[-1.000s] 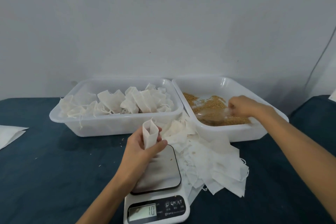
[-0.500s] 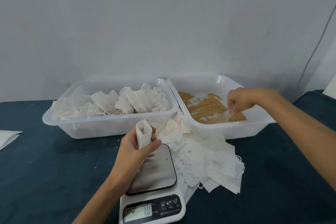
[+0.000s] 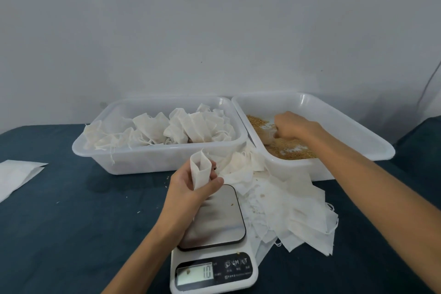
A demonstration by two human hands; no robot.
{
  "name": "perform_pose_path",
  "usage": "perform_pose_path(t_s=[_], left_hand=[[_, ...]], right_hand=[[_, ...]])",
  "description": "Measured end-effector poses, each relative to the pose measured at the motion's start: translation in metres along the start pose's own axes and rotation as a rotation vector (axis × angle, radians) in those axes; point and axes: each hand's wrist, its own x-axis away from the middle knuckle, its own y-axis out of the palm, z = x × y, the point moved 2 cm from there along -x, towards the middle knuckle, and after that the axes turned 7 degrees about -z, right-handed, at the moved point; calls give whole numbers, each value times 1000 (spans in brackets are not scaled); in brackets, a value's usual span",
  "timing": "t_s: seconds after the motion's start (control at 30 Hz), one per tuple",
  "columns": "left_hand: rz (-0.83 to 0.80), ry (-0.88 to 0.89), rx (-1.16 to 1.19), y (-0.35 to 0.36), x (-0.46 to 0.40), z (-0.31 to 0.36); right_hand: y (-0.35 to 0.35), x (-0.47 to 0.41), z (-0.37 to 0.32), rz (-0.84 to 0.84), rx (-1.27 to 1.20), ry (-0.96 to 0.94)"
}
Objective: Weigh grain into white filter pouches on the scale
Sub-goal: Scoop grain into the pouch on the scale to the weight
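My left hand [image 3: 191, 188] holds a white filter pouch [image 3: 201, 169] upright with its mouth spread, just above the far edge of the steel platform of the scale [image 3: 214, 219]. The scale's display [image 3: 194, 272] shows 10. My right hand [image 3: 290, 126] is down in the right tray [image 3: 346, 124], its fingers curled on a small clear scoop [image 3: 269, 136] that is pushed into the brown grain [image 3: 286, 148]. The scoop is partly hidden by the hand.
The left tray [image 3: 148, 160] holds several filled, bunched pouches [image 3: 171, 131]. A loose pile of flat white pouches [image 3: 286, 203] lies right of the scale, below the grain tray. A white sheet [image 3: 16, 174] lies at the left edge of the dark blue cloth.
My right hand has dropped from above the grain back down into it, further left in the tray. My left hand keeps the pouch over the scale.
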Motion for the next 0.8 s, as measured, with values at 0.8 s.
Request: perform_pose_path(t_s=[0.8], left_hand=[[31, -16, 9, -4, -2, 0]], right_hand=[[7, -26, 23, 182, -85, 264]])
